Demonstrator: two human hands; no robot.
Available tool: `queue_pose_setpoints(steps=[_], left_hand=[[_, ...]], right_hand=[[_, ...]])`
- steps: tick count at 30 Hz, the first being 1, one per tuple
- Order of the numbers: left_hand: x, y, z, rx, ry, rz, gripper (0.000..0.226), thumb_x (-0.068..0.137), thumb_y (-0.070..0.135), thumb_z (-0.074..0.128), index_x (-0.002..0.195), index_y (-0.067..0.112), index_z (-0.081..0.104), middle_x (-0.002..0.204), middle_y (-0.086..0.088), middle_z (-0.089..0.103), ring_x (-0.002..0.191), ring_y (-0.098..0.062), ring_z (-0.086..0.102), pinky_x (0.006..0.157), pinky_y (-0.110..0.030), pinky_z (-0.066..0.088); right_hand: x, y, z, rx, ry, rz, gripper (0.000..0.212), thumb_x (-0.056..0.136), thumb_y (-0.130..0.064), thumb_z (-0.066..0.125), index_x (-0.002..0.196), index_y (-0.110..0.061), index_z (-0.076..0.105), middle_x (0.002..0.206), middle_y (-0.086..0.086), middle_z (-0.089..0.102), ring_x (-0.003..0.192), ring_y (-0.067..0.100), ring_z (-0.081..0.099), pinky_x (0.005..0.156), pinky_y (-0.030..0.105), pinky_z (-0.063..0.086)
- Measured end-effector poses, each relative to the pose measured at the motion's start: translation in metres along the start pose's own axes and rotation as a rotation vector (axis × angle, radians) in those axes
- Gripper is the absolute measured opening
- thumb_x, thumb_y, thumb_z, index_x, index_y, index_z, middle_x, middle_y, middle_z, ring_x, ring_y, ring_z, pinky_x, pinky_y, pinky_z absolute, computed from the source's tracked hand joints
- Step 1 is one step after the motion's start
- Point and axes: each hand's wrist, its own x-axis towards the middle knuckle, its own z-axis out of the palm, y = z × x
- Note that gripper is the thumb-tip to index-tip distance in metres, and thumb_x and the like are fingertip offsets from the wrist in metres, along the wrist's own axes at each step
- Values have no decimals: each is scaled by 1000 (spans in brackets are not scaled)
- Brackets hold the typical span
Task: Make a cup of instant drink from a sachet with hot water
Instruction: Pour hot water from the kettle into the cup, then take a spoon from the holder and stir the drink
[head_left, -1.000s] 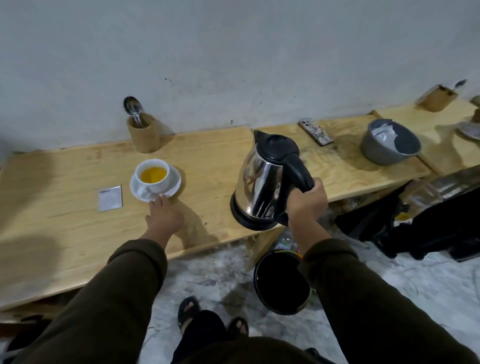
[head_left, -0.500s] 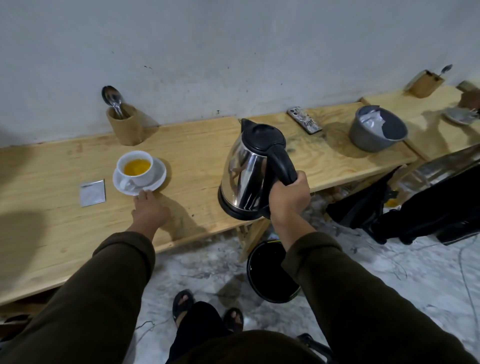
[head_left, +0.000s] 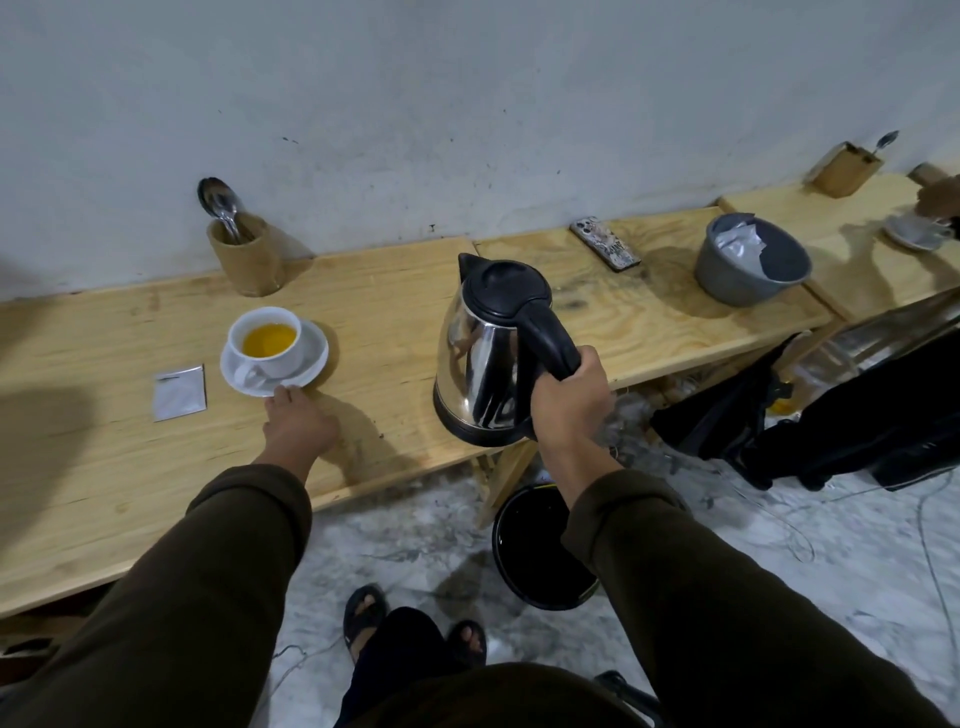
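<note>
Head view. Right hand (head_left: 571, 402) wrapped tight round the black handle of the kettle (head_left: 493, 353), forearm stretched forward; whether the base rests on the bench (head_left: 104, 467) or hangs just above its front edge, cannot tell. Left hand (head_left: 298, 431) lies flat and unclenched on the bench, fingertips touching the saucer (head_left: 311, 358) rim, gripping nothing.

Kettle: polished steel body, black plastic lid and base. Cup (head_left: 265, 340): white, round, holds yellow liquid, sits on the saucer. Sachet (head_left: 179, 399): flat silver square, just left of the saucer. Bench: pale raw plywood.

Bare wood between cup and kettle.
</note>
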Motion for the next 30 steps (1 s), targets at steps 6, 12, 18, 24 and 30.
queue_pose_setpoints(steps=[6,12,18,24,30], left_hand=[[0,-2,0,-24,17,2,72,84,17,58,144,1,22,149,-17,25,138,-35,29,109,-51,38],[1,-4,-5,-75,24,13,59,84,19,59,136,0,37,139,-19,39,128,-36,40,105,-49,42],[-3,-9,-18,-201,94,77,30,89,16,53,114,0,57,118,-22,60,109,-37,57,87,-40,48],[-14,-16,-35,-239,180,58,32,94,22,50,114,-1,61,121,-24,63,116,-43,55,98,-41,42],[-8,-39,-56,-335,225,13,31,91,20,52,105,-6,59,113,-26,62,106,-42,58,77,-36,41]], right_hand=[[0,6,1,6,6,-26,15,82,1,56,94,-9,58,90,11,63,74,22,54,51,14,35],[-2,5,2,-211,36,-155,37,77,-12,62,112,-12,51,110,7,51,102,29,53,86,38,41],[-14,-9,12,-464,107,-473,58,79,-17,59,135,-12,42,144,11,37,136,28,33,116,51,13],[-39,-36,50,-420,-51,-638,41,84,-12,54,125,-9,53,144,10,39,138,27,32,120,46,11],[-63,-53,109,-361,-269,-606,36,86,-12,51,121,-12,54,143,6,37,133,24,36,106,35,36]])
